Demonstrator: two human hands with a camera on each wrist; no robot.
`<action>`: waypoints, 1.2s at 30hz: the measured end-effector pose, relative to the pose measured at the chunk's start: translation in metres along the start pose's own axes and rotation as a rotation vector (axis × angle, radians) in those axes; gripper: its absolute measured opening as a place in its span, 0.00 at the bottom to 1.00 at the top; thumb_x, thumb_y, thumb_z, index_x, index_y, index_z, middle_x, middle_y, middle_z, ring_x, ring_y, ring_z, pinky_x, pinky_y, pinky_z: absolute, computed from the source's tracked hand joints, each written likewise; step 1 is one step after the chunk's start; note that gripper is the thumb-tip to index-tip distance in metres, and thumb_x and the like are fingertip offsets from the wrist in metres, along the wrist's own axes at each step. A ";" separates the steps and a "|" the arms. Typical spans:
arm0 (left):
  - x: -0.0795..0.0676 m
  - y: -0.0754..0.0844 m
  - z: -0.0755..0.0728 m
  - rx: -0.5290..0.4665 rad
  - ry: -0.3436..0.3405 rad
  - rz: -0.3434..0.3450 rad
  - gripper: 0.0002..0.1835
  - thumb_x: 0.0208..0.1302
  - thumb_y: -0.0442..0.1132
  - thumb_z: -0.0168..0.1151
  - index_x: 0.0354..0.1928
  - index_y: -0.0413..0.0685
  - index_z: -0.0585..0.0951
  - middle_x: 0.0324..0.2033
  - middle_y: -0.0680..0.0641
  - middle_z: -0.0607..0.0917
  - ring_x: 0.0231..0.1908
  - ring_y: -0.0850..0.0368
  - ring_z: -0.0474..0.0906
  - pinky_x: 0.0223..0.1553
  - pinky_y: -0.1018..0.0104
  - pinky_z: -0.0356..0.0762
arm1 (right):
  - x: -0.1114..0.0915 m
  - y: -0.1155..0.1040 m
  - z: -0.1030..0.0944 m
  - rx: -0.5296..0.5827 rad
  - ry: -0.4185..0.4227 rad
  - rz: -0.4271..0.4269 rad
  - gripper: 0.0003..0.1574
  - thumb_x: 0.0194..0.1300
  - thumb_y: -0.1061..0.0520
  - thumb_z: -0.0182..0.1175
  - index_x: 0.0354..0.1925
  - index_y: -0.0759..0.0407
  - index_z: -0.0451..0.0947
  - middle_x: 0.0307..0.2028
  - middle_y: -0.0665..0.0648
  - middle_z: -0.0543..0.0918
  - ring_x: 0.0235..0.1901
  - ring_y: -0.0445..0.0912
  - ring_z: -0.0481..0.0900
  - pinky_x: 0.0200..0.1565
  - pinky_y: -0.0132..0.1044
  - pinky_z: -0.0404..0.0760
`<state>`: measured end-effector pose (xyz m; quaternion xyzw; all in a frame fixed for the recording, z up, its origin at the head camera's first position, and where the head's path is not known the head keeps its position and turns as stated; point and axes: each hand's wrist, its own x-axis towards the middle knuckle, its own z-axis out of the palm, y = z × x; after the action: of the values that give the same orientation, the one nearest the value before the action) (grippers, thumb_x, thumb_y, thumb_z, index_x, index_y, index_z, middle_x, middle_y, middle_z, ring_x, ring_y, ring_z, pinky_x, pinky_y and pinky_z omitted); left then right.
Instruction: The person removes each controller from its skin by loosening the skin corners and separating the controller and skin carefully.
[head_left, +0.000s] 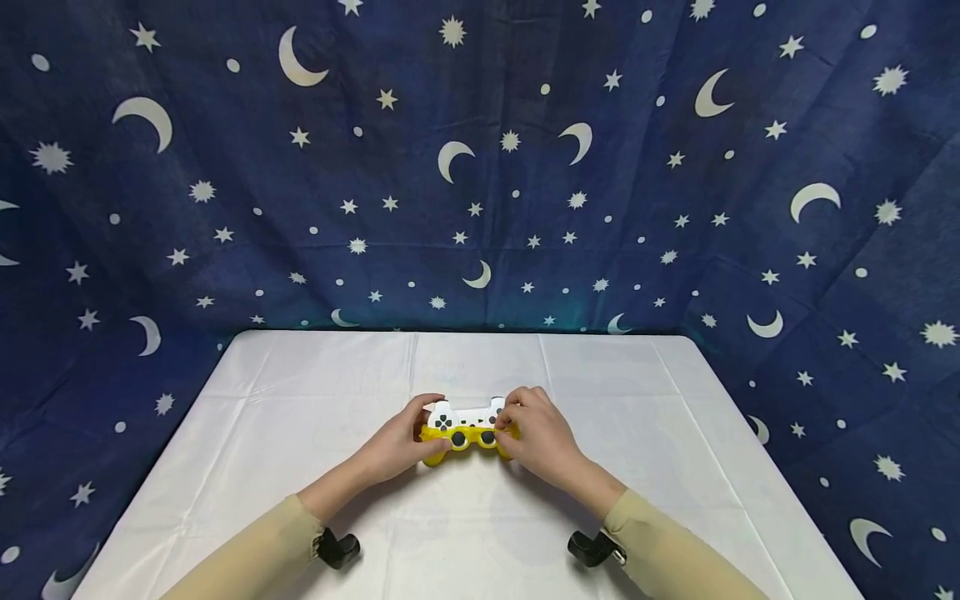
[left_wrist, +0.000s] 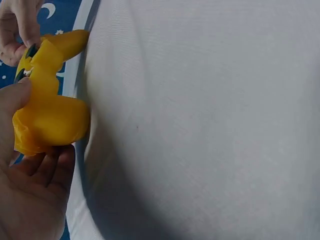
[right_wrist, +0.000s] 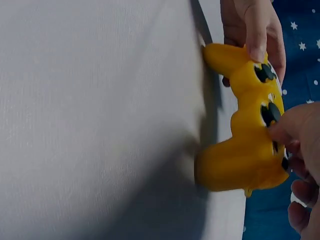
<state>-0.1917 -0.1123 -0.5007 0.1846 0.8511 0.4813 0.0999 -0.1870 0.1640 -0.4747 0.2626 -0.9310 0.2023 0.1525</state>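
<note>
A white game controller (head_left: pixel 472 414) with dark buttons is held just over the middle of the table. A yellow silicone cover (head_left: pixel 472 434) wraps its lower half and handles, while the upper face shows white in the head view. Both dark thumbsticks poke through the cover. My left hand (head_left: pixel 397 442) grips the left side, thumb on the face by the left stick, fingers underneath, as the left wrist view shows. On the right side my right hand (head_left: pixel 543 437) pinches the cover's edge with curled fingers; its thumb (right_wrist: pixel 287 125) lies beside the right stick. The right fingertips are partly hidden.
A white cloth covers the table (head_left: pixel 300 392). Behind and beside it hangs a dark blue curtain (head_left: pixel 405 167) with moons and stars. A black device sits at the left wrist (head_left: pixel 337 550) and another at the right wrist (head_left: pixel 592 548).
</note>
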 end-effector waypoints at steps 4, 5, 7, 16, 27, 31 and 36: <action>0.001 0.001 0.002 -0.015 0.003 -0.008 0.42 0.64 0.51 0.73 0.75 0.54 0.62 0.44 0.51 0.81 0.39 0.57 0.78 0.43 0.60 0.74 | 0.001 -0.004 -0.001 -0.040 -0.023 -0.010 0.07 0.58 0.56 0.70 0.29 0.46 0.80 0.39 0.45 0.76 0.40 0.44 0.68 0.45 0.41 0.71; 0.001 0.002 0.002 -0.010 0.001 -0.012 0.42 0.65 0.51 0.72 0.75 0.54 0.62 0.44 0.51 0.81 0.38 0.57 0.77 0.43 0.60 0.74 | 0.000 -0.004 -0.001 -0.050 -0.024 -0.013 0.07 0.59 0.56 0.69 0.29 0.47 0.80 0.39 0.46 0.76 0.40 0.45 0.68 0.45 0.41 0.71; 0.002 0.004 0.002 -0.001 -0.003 -0.017 0.42 0.65 0.51 0.72 0.76 0.53 0.62 0.44 0.50 0.81 0.38 0.56 0.77 0.43 0.59 0.74 | 0.000 -0.003 0.001 -0.068 -0.019 -0.019 0.06 0.61 0.56 0.67 0.31 0.48 0.79 0.41 0.48 0.77 0.41 0.46 0.69 0.46 0.42 0.71; 0.005 0.009 0.003 0.028 0.018 -0.055 0.40 0.65 0.51 0.72 0.74 0.52 0.63 0.43 0.49 0.81 0.36 0.56 0.76 0.42 0.58 0.74 | -0.005 -0.004 0.002 0.077 0.075 -0.046 0.05 0.61 0.59 0.66 0.32 0.50 0.79 0.44 0.50 0.78 0.45 0.49 0.71 0.51 0.47 0.71; 0.002 0.011 0.003 0.052 0.041 -0.049 0.39 0.65 0.44 0.71 0.74 0.51 0.63 0.44 0.50 0.81 0.38 0.58 0.77 0.45 0.58 0.74 | -0.017 0.006 0.016 -0.030 0.137 -0.206 0.09 0.54 0.54 0.79 0.29 0.45 0.86 0.40 0.47 0.78 0.42 0.47 0.71 0.46 0.43 0.73; 0.001 0.009 0.003 0.043 0.031 -0.023 0.40 0.65 0.45 0.71 0.74 0.50 0.62 0.46 0.50 0.80 0.39 0.59 0.78 0.46 0.58 0.75 | -0.015 0.007 0.014 -0.035 0.184 -0.227 0.07 0.53 0.53 0.79 0.31 0.46 0.90 0.38 0.48 0.77 0.40 0.47 0.71 0.44 0.42 0.73; -0.001 0.007 0.003 0.044 0.031 -0.010 0.39 0.65 0.44 0.72 0.73 0.50 0.63 0.44 0.50 0.81 0.38 0.59 0.78 0.44 0.60 0.75 | -0.011 -0.001 0.010 0.002 0.186 -0.210 0.14 0.53 0.49 0.79 0.40 0.48 0.90 0.42 0.49 0.80 0.43 0.47 0.73 0.46 0.44 0.74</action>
<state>-0.1888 -0.1071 -0.4957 0.1749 0.8637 0.4648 0.0853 -0.1797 0.1637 -0.4871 0.3389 -0.8801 0.2094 0.2583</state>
